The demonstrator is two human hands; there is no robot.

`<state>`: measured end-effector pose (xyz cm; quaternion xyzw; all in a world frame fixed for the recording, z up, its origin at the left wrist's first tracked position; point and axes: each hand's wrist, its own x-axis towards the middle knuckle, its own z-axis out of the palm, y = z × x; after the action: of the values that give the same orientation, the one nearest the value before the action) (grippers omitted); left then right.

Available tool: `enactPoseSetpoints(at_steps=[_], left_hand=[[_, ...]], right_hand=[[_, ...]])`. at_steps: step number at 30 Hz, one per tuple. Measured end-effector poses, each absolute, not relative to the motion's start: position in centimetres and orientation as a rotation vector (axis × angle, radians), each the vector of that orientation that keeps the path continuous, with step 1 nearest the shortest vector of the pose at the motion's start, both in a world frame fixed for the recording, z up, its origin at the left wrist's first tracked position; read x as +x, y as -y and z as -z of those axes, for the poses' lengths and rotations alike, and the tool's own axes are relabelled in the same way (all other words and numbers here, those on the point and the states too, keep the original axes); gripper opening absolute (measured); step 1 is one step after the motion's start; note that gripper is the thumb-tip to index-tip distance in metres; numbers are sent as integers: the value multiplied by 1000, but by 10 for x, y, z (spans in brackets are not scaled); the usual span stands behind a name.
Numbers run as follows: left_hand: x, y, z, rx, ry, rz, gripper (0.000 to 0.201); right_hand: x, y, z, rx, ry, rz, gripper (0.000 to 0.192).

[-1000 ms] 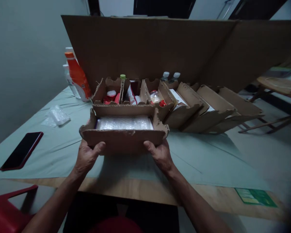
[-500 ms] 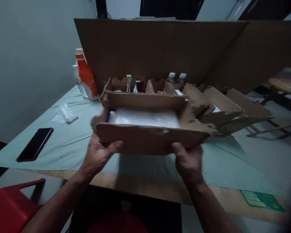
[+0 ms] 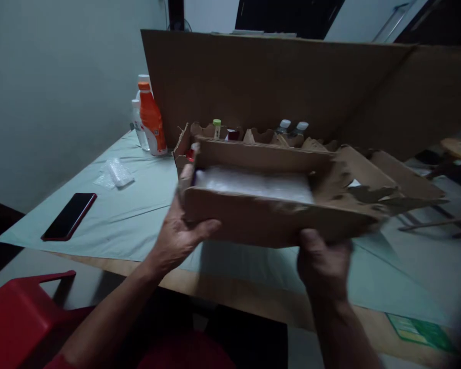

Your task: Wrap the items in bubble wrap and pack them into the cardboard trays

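Observation:
An open cardboard box [image 3: 249, 220] with torn edges is held up over the table's front part, tilted lower on the right. Inside it lies something flat and whitish, like bubble-wrapped goods [image 3: 253, 184], blurred by motion. My left hand [image 3: 176, 233] grips the box's left end, thumb on the front wall. The lower right of the box is in my right hand [image 3: 325, 256], its thumb on the front and the other fingers hidden beneath. Behind it stand more open cardboard boxes [image 3: 374, 171], partly covered by the held one.
A tall cardboard panel [image 3: 272, 82] rises behind the boxes. Orange bottle [image 3: 152, 120], bubble wrap [image 3: 118, 172] and a phone [image 3: 69, 216] are on the left of the cloth-covered table [image 3: 138, 230]. A red plastic stool [image 3: 23, 318] stands at lower left.
Both hands and the held box have shifted to the right, and the box's right end has dipped. The whole view has also swung a little, moving the background rightward.

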<state>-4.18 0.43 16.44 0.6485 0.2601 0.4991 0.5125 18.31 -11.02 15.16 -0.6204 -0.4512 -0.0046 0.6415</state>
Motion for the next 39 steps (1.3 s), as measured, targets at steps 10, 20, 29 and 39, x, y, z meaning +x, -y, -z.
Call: enactPoseSetpoints(at_steps=[10, 20, 29, 39], left_hand=[[-176, -17, -123, 1491, -1526, -1563, 87], [-171, -17, -84, 1344, -1677, -1755, 106], [-124, -50, -73, 1294, -1522, -1904, 104], [-59, -117, -84, 1403, -1535, -1716, 98]], right_hand=[[68, -44, -112, -979, 1320, -772, 73], [29, -121, -90, -1159, 1636, -752, 86], [14, -107, -27, -1491, 1637, -600, 69], [24, -94, -19, -1661, 1903, -343, 28]])
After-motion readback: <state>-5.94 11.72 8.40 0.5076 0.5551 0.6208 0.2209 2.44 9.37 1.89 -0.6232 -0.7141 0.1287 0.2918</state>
